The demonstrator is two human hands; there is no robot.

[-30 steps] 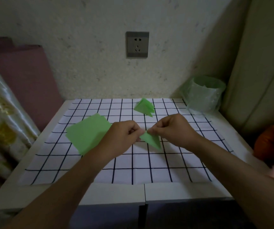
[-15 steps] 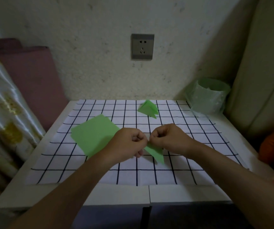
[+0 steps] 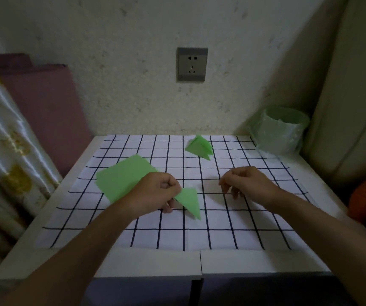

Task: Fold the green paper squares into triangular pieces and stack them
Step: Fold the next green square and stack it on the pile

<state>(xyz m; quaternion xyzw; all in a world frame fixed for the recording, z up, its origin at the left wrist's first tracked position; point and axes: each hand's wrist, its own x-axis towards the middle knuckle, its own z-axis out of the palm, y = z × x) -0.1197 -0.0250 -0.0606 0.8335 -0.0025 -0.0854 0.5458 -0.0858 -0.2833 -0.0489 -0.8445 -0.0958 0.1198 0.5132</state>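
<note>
While the left hand [image 3: 155, 193] pinches a triangle [image 3: 189, 200], the right hand [image 3: 244, 182] hangs slack, empty. The triangle tapers away from the stack [image 3: 199, 147].

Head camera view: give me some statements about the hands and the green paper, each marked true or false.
1. The left hand pinches a folded triangle. True.
2. The right hand grips that triangle too. False: it holds nothing and is apart from it.
3. A pile of folded pieces lies near the far edge of the checked cloth. True.
4. The flat green sheets lie to the right of both hands. False: they lie on the left, partly behind the left hand.
</note>
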